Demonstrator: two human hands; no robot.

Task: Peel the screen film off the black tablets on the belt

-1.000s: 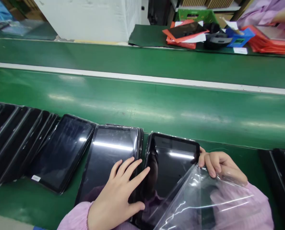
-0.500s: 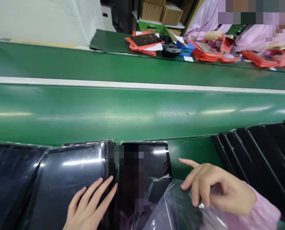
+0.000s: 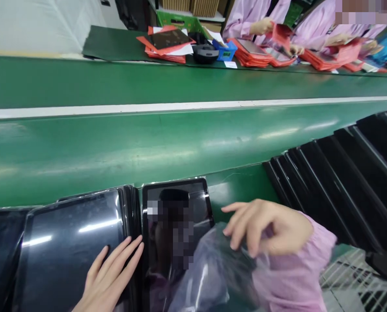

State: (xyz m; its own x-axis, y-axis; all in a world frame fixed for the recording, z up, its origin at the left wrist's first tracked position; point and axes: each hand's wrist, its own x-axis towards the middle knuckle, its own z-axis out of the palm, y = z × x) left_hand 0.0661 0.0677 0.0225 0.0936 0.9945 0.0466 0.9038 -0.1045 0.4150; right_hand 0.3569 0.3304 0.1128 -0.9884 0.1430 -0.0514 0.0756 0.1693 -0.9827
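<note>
Head view of a packing bench beside a green conveyor belt point(image 3: 167, 143). The left hand point(image 3: 110, 279) lies flat, fingers straight and close together, palm down on the glossy screen of a black tablet point(image 3: 73, 251); its fingertips reach the right edge of that tablet, and it grips nothing. Just to the right of the left hand, touching side by side with the first device, lies a second tablet point(image 3: 177, 203), screen up, between the two hands. The right hand point(image 3: 267, 227) hovers over the lower right corner of this second tablet, fingers loosely curled and spread, their tips on or just above a clear plastic bag point(image 3: 209, 268); whether it pinches the film cannot be told. The bag is crumpled below the right hand and covers the near part of the second tablet. A pink sleeve point(image 3: 291, 273) covers the right wrist. To the right of the right hand, a row of black tablets point(image 3: 343, 173) stands on edge, leaning one on another. Well beyond both hands, across the belt, lie red sleeves point(image 3: 167, 45) in stacks, where other people in pink coats point(image 3: 242, 17) handle similar red pieces.
</note>
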